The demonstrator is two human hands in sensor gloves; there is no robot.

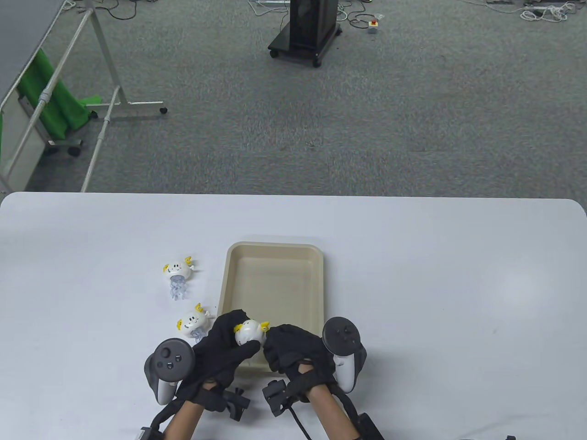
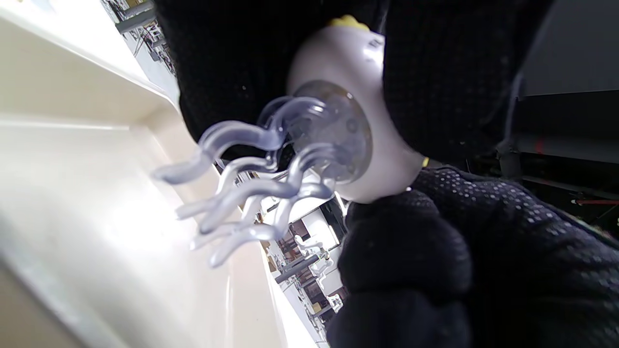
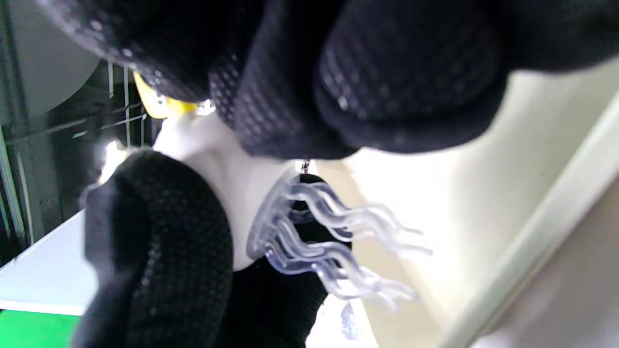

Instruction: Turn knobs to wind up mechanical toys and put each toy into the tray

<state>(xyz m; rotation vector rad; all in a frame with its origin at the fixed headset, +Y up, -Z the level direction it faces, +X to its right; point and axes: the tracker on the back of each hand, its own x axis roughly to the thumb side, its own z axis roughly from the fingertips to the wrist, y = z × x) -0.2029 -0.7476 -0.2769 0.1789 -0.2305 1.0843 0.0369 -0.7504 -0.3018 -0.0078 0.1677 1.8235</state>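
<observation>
A white jellyfish toy (image 1: 250,333) with yellow fins is held above the near end of the beige tray (image 1: 275,270). My left hand (image 1: 227,341) grips its white body (image 2: 387,159); clear wavy tentacles (image 2: 251,188) hang from its underside over the tray. My right hand (image 1: 293,350) is curled at the toy's right side by a yellow fin (image 3: 154,104); whether it pinches the knob is hidden. Tentacles (image 3: 329,241) show in the right wrist view too. Two more jellyfish toys (image 1: 178,271) (image 1: 192,321) lie on the table left of the tray.
The white table (image 1: 435,284) stretches wide to the right and behind the tray. Past its far edge lie grey carpet, a metal rack (image 1: 91,96) with green cloth and a black wheeled stand (image 1: 307,32).
</observation>
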